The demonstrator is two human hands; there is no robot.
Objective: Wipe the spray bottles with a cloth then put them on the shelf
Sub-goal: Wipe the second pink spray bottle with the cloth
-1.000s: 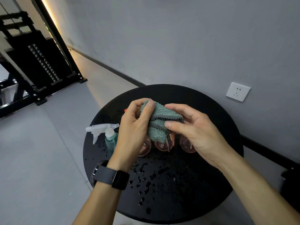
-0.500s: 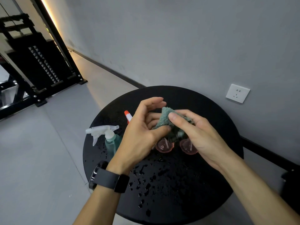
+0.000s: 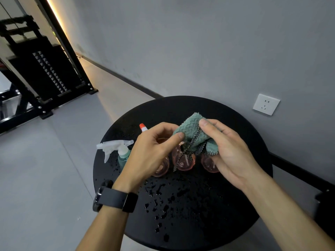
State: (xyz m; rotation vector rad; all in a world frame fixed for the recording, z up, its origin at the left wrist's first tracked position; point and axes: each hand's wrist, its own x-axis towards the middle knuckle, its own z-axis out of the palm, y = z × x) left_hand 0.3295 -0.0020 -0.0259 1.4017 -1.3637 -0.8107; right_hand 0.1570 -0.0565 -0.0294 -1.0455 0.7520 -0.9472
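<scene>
Both hands hover over the middle of the round black desk (image 3: 235,223), working the teal cloth (image 3: 192,131) between them: the left hand (image 3: 152,156) pinches one corner of it between thumb and forefinger, while the right hand (image 3: 230,151) grips the bunched bulk of it, thumb on top and fingers curled beneath, so neither hand is free. The cloth's woven black-and-white trim dangles down toward the bottles. Directly under the hands, and partly hidden by them, three pink spray bottles (image 3: 183,161) stand upright in a row running left to right across the desk, their long axes vertical; the middle one lies below the gap between the hands, the left one under the left palm, the right one under the right palm. A teal spray bottle (image 3: 123,155) with a white trigger head stands just beyond the left hand, near the desk's left edge, its nozzle pointing left. An orange-and-white nozzle tip (image 3: 143,127) shows behind the left hand. I judge the left hand better placed to lift a bottle, since the right holds most of the cloth. The desk's near half is scattered with water droplets, so the bottles are probably wet and slippery. The desk stands against a grey wall with a white socket (image 3: 266,104); a black metal rack (image 3: 45,73) stands well away on the grey floor to the left.
</scene>
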